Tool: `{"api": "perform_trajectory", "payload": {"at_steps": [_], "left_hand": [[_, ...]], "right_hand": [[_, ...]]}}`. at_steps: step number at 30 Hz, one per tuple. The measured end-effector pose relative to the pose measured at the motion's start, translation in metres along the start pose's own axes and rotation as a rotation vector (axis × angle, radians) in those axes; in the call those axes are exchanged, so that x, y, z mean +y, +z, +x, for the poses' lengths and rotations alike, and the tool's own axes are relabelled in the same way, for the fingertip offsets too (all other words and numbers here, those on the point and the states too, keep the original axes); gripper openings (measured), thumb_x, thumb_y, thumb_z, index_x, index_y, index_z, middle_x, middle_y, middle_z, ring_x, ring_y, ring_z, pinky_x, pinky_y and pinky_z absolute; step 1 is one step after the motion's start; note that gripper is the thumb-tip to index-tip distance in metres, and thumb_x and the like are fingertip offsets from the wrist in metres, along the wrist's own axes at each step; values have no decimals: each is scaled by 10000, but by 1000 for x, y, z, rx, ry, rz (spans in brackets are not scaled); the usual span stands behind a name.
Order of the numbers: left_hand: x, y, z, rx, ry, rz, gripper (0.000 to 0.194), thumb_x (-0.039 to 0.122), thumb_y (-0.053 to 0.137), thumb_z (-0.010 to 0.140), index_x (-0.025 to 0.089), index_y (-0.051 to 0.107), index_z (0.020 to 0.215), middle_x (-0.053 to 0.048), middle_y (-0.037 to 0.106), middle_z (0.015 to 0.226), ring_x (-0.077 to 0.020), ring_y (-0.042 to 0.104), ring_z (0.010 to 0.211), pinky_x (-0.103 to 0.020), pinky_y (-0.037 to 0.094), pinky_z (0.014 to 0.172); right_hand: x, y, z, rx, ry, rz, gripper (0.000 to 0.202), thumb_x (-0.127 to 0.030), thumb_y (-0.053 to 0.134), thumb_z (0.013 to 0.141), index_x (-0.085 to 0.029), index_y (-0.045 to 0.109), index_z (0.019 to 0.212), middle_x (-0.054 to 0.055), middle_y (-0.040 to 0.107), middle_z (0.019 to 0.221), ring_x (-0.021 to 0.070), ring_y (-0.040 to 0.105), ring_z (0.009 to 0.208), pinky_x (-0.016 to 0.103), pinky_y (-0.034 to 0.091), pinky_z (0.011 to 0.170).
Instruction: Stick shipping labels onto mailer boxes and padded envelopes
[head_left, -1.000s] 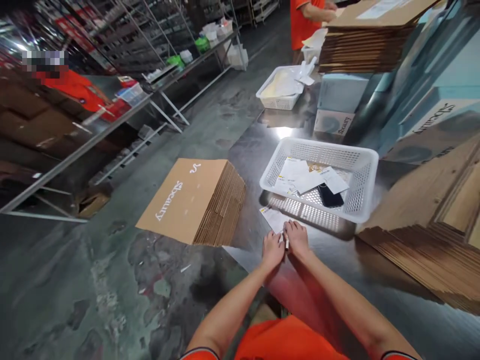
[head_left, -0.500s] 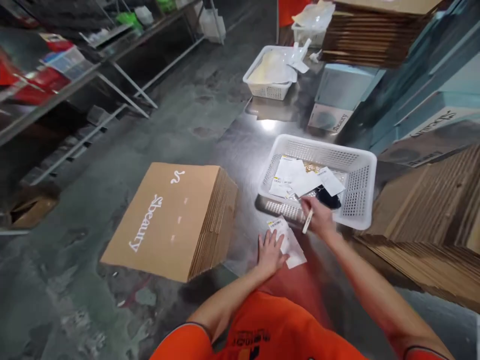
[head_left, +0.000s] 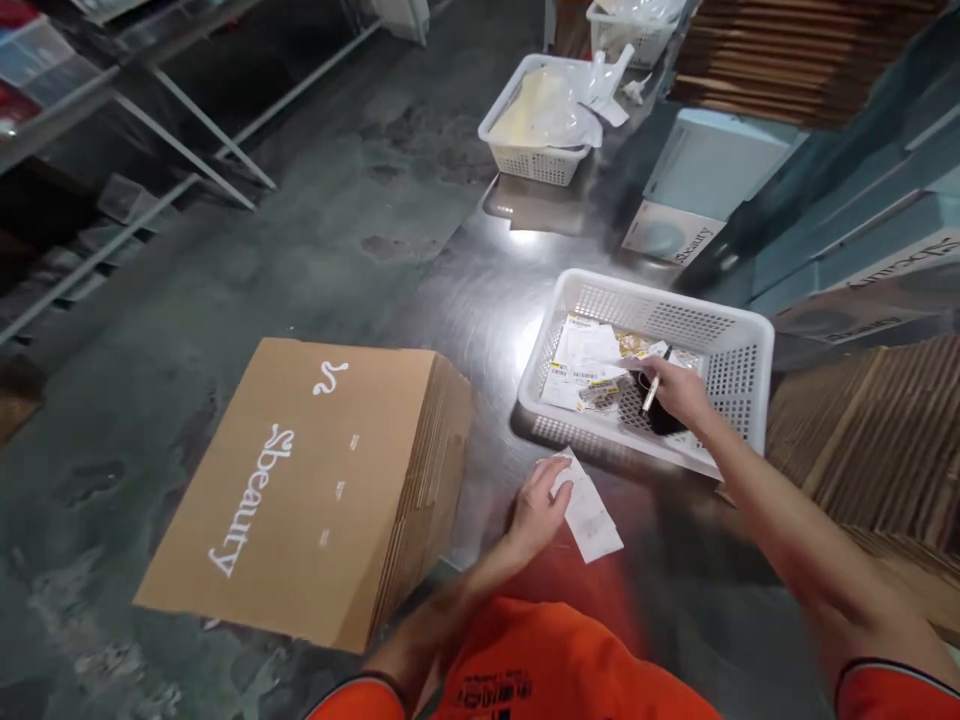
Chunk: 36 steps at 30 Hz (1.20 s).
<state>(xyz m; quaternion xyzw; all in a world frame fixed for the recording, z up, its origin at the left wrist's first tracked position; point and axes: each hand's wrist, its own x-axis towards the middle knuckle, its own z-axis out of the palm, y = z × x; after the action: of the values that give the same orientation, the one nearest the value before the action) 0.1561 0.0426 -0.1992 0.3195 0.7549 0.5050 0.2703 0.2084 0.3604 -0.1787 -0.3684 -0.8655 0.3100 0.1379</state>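
A white paper slip [head_left: 592, 515] lies on the metal table, and my left hand [head_left: 538, 505] rests over its left edge, thumb and fingers apart. Over the white mesh basket [head_left: 649, 455], my right hand [head_left: 679, 392] is closed around a white pen [head_left: 651, 393] with a dark tip. Its fingertips reach a white slip, but whether they grip it is unclear. Inside the basket are several white labelled packets [head_left: 589, 350], a small clear packet with a yellow label [head_left: 598, 392] and a black item [head_left: 664, 418], partly hidden beneath my right hand.
A stack of flat cardboard boxes [head_left: 300, 490] stands on the left. More flattened cardboard [head_left: 870, 440] lines the right side. Farther back are a second white basket [head_left: 536, 165] holding plastic bags and several pale blue boxes [head_left: 716, 165].
My right hand has moved from the basket's near rim to above its contents, still holding the pen. My left hand has drawn its fingers together on the slip. The view has shifted slightly.
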Motion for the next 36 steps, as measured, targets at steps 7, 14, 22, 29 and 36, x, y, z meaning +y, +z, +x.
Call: {"api": "perform_trajectory", "payload": {"at_steps": [7, 14, 22, 29, 36], "left_hand": [[57, -1, 50, 111, -372, -619, 469, 366, 696, 803, 152, 611, 1211, -64, 691, 1005, -80, 613, 636, -198, 486, 571], [85, -12, 48, 31, -396, -591, 282, 350, 775, 699, 152, 594, 789, 82, 494, 510, -44, 438, 404, -160, 314, 396], [90, 12, -10, 285, -636, -1081, 249, 113, 690, 743, 166, 536, 932, -32, 712, 814, -154, 722, 742, -301, 598, 772], [73, 35, -72, 80, -755, -937, 299, 246, 777, 681, 123, 644, 919, -21, 678, 721, -119, 622, 556, -239, 513, 547], [61, 53, -95, 186, -709, -841, 353, 356, 792, 680, 125, 629, 890, 18, 612, 645, -71, 518, 478, -201, 402, 472]], "right_hand": [[-57, -33, -74, -184, 187, 625, 399, -544, 739, 697, -187, 621, 833, -31, 568, 625, 123, 516, 550, 239, 431, 507], [-67, -26, -123, -447, 295, 791, 501, -525, 828, 599, -176, 636, 904, -43, 603, 617, 122, 538, 499, 247, 464, 443], [-74, -7, -169, -320, 330, 1043, 549, -465, 890, 540, -184, 618, 925, 15, 703, 793, 187, 681, 694, 312, 578, 584], [-70, 8, -199, -255, 320, 1045, 440, -463, 868, 585, -167, 610, 784, -13, 645, 608, 141, 630, 575, 276, 556, 560], [-74, 11, -231, -383, 299, 950, 400, -461, 788, 641, -177, 601, 852, -20, 655, 622, 147, 619, 535, 273, 519, 518]]}}
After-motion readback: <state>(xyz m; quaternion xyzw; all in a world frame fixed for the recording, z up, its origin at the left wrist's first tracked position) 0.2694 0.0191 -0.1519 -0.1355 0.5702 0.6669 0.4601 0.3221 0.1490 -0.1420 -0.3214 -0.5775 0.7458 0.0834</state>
